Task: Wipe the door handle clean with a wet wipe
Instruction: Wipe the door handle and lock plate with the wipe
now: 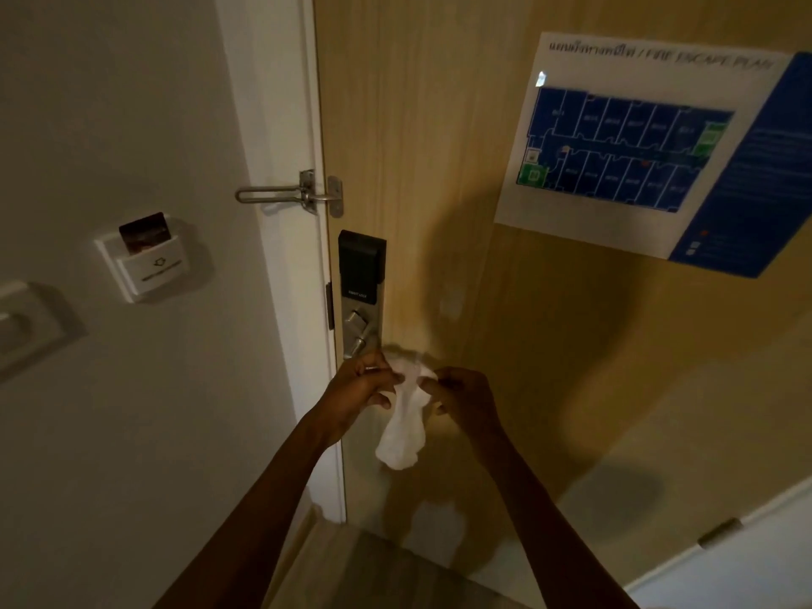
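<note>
A white wet wipe (404, 426) hangs crumpled between my two hands in front of a wooden door (439, 147). My left hand (358, 389) pinches its upper left edge and my right hand (465, 400) pinches its upper right edge. Just above my left hand, the metal base of the door handle (358, 342) shows on the black and silver smart lock plate (361, 274). The lever itself is hidden behind my hands and the wipe.
A swing-bar door guard (290, 193) bridges the white frame and the door above the lock. A key card holder (147, 259) and a switch plate (22, 327) are on the left wall. A fire escape plan (650, 151) hangs on the door.
</note>
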